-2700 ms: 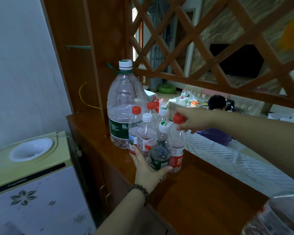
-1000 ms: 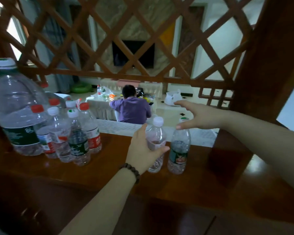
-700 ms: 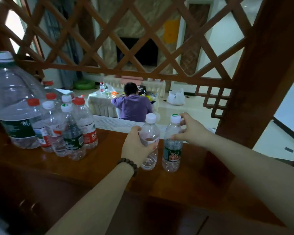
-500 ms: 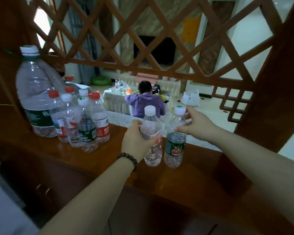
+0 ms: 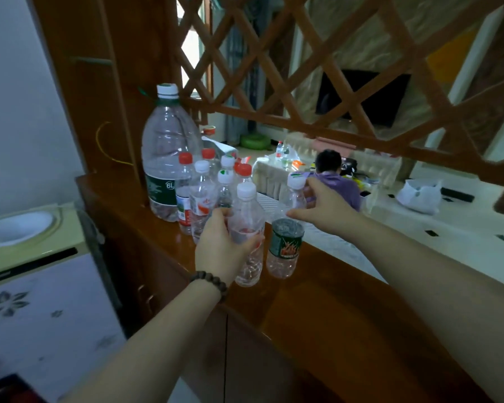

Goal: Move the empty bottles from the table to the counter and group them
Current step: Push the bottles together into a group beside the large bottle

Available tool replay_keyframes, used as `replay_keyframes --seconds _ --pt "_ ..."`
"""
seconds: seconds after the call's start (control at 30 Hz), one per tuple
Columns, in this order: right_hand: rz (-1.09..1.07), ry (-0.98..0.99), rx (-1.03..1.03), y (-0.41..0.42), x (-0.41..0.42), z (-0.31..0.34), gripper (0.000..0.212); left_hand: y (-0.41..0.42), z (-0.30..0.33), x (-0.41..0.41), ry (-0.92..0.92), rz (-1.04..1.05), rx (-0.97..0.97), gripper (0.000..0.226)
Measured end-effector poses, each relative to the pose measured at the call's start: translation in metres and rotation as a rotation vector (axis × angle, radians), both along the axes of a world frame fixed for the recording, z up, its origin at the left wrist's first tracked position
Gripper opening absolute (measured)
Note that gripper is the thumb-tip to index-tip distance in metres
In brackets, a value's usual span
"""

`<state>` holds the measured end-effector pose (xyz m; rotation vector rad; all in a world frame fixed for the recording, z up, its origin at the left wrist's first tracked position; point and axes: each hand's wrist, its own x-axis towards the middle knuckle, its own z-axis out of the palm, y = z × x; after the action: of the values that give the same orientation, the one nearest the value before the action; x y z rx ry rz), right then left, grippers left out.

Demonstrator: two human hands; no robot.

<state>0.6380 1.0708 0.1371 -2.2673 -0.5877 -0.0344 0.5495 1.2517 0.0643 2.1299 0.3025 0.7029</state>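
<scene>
A red-labelled bottle [image 5: 246, 234] was gripped by the left hand [image 5: 220, 251]; a green-labelled bottle [image 5: 285, 245] was held at its neck by the right hand [image 5: 323, 210], both upright on the tabletop [image 5: 317, 309], beside grouped bottles [image 5: 204, 187].

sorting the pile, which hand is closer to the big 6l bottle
Left. The left hand grips a white-capped bottle beside the cluster in front of the 6L bottle; the right hand holds the green-label bottle farther right.
</scene>
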Motion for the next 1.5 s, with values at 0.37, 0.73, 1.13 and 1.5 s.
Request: replay_keyframes --seconds 0.37,0.73,1.13,1.5 --pt "0.123 0.056 0.051 0.041 0.044 -0.020 0.061 0.014 -0.015 0.026 0.024 0.034 0.034 0.075" --pt "0.176 0.151 0.175 0.038 0.054 -0.043 0.068 0.007 -0.035 0.025 -0.079 0.033 -0.008 0.096" --pt "0.173 0.355 0.308 0.039 0.033 -0.108 0.091 -0.004 -0.077 0.035 0.217 0.058 -0.271 0.133" --pt "0.011 0.423 0.382 0.050 0.055 -0.121 0.073 -0.012 -0.081 0.053 0.269 0.096 -0.254 0.125"
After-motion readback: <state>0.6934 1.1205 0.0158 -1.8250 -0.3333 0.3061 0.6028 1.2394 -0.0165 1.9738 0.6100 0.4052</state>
